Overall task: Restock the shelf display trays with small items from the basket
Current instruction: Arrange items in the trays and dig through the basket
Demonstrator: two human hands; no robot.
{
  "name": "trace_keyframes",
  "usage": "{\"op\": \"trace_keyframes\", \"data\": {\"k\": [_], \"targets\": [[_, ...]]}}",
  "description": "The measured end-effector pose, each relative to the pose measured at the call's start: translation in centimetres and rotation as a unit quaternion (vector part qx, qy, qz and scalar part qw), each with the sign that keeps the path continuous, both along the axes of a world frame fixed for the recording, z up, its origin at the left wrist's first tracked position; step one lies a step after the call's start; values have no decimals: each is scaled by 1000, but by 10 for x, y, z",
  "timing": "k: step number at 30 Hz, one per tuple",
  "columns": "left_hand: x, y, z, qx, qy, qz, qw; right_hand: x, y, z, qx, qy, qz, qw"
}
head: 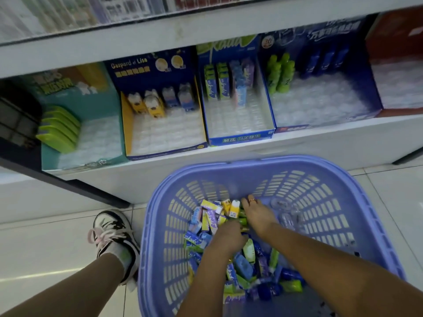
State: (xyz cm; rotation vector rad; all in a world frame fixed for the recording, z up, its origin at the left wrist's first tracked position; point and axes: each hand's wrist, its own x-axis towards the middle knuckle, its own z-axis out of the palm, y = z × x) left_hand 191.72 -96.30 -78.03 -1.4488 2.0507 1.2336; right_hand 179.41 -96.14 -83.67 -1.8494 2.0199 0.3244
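Head view: both hands are down in the purple basket (332, 202), which stands on the floor just near of the shelf (297, 147). The left hand (227, 235) has its fingers curled down into the pile of small items (210, 220); whether they hold anything I cannot tell. The right hand (258, 217) lies flatter, fingers stretched toward the far side beside a yellow box (234, 209), gripping nothing that shows.

The trays lie far of the hands and higher, beyond the basket's far rim, so the coming move is likely a lift up and away. The blue tray (240, 139) sits almost straight ahead of both hands. The yellow-walled tray (128, 124) and the teal tray (49, 156) are off to the left, closer to the left hand. The dark blue tray (320, 128) and the red tray (398, 112) are to the right.

In the basket the boxes and tubes lie flat, their long axes pointing every way. In the trays the stock stands upright at the far end only, with bare white slots nearer. Each piece will probably need turning on end before it is seated.
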Motion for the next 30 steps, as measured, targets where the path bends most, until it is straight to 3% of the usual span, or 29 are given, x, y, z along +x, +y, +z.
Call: {"op": "trace_keyframes", "data": {"k": [3, 9, 15, 17, 22, 24, 27, 30], "targets": [[2, -10, 12, 49, 63, 77, 994, -1, 4, 1, 43, 2, -70, 997], [8, -23, 37, 25, 129, 170, 977, -24, 24, 1, 130, 4, -107, 986], [13, -26, 57, 7, 163, 221, 961, -32, 27, 53, 183, -152, -127, 963], [16, -27, 67, 43, 182, 269, 945, -31, 18, 85, 146, -234, -125, 953], [23, -33, 108, 187, 324, 334, 865, -18, -12, 171, 10, -245, 40, 969], [28, -38, 127, 193, 387, 344, 834, -13, -17, 199, -32, -234, 74, 969], [35, -45, 150, 161, 414, 334, 831, -9, -19, 231, -63, -245, 90, 963], [39, -48, 168, 158, 470, 354, 793, -17, -23, 252, -132, -333, 17, 933]]}}
